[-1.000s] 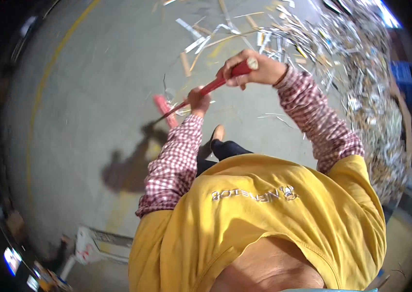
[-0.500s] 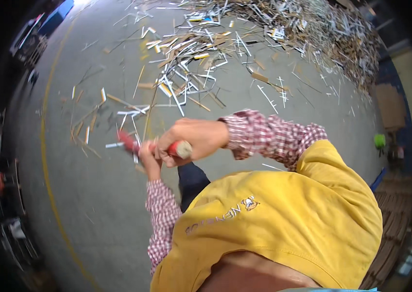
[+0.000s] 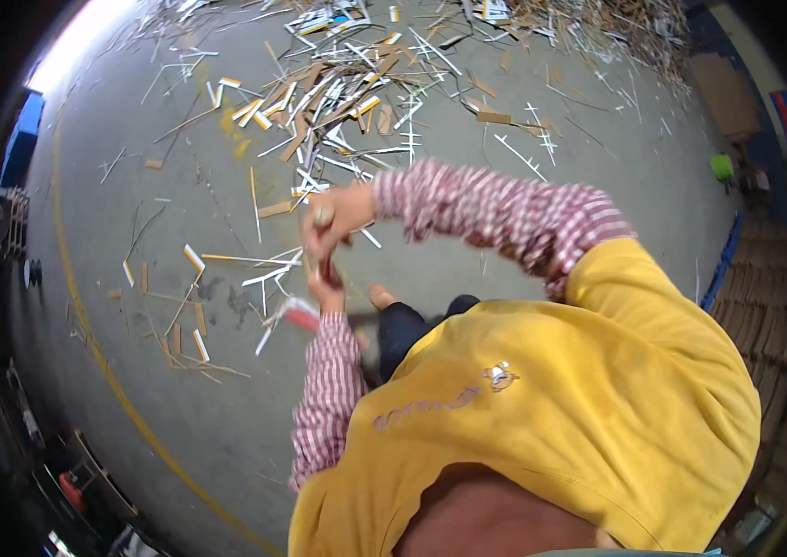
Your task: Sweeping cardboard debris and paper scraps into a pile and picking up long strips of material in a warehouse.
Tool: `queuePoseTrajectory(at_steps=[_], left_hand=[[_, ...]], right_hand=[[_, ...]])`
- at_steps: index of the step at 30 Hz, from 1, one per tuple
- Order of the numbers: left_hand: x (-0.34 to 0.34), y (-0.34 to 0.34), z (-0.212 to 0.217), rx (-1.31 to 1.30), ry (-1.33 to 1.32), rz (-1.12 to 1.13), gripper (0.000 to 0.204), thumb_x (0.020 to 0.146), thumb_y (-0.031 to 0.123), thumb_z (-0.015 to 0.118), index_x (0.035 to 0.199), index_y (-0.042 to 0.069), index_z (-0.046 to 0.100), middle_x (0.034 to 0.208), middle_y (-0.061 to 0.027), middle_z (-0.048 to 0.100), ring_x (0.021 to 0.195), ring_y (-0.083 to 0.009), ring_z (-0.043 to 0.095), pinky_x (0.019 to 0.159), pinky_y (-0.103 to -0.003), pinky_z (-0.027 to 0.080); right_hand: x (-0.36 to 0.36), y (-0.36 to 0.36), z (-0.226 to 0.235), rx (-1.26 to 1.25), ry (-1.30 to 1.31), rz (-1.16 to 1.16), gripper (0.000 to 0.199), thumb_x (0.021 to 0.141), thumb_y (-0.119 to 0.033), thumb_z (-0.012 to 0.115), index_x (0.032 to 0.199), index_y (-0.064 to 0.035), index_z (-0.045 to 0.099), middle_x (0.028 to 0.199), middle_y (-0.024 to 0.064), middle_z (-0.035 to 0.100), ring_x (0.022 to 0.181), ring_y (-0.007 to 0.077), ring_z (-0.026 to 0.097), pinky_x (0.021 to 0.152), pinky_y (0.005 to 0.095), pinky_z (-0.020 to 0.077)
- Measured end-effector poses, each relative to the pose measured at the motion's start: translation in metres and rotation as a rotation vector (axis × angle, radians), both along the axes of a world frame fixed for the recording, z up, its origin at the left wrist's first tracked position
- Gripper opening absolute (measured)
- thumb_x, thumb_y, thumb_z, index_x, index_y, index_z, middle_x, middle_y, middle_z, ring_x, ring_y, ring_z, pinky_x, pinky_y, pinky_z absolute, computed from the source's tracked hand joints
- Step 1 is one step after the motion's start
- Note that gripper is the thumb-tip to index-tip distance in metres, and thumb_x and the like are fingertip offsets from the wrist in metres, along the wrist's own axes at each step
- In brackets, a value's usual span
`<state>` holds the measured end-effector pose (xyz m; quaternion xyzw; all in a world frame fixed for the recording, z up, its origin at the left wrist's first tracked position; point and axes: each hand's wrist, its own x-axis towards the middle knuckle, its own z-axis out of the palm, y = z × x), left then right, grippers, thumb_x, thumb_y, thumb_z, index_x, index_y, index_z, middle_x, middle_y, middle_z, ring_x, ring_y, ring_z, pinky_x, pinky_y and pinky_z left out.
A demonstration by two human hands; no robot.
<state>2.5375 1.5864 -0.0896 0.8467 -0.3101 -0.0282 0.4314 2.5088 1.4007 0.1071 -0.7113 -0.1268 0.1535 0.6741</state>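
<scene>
A: Where's the red broom?
B: Both hands clenched on pole: R hand up top, L hand lower, nr sweeping end; cardboard scraps fwd.

A smooth grey concrete floor carries everything, with a curved yellow painted line along its left side and worn yellow paint patches farther off. A loose, tangled pile of white, brown and orange-edged strips lies across its far middle; a dense brown-and-white heap of scraps rises at far right. Left of centre, a bent white orange-edged strip lies among thin scattered pieces. Right of the pile sits a flat brown cardboard rectangle, near white comb-shaped strips.
</scene>
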Motion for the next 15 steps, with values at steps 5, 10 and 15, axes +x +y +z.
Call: queuePoseTrajectory(at_steps=[5,10,15], left_hand=[[0.049,-0.217,0.024,-0.579,-0.053,-0.285,0.041,0.07,0.002,0.056,0.108,0.013,0.046,0.059,-0.0113,0.051,0.055,-0.0282,0.052,0.049,-0.04,0.037],[0.033,-0.333,0.101,-0.806,0.119,-0.311,0.014,0.068,0.008,0.063,0.068,0.006,0.048,0.059,-0.0089,0.049,0.059,-0.0233,0.05,0.054,-0.034,0.037],[0.028,-0.373,0.168,-0.294,-0.225,-0.69,0.034,0.075,0.03,0.057,0.056,0.004,0.047,0.059,-0.0131,0.05,0.059,-0.0305,0.049,0.059,-0.039,0.037]], right_hand=[[0.002,-0.106,0.09,-0.53,-0.076,-0.268,0.006,0.067,-0.009,0.059,0.069,-0.0039,0.058,0.062,0.0069,0.058,0.055,0.0159,0.056,0.049,0.028,0.0449],[-0.038,-0.109,0.125,-1.139,-0.051,-0.325,0.015,0.065,-0.011,0.054,0.078,-0.0051,0.052,0.076,0.0122,0.055,0.067,0.03,0.055,0.058,0.0402,0.0411],[-0.127,-0.188,0.185,-0.684,-0.32,-0.614,0.012,0.068,-0.009,0.062,0.072,-0.0027,0.053,0.076,0.0118,0.057,0.073,0.0246,0.058,0.061,0.03,0.0445]])
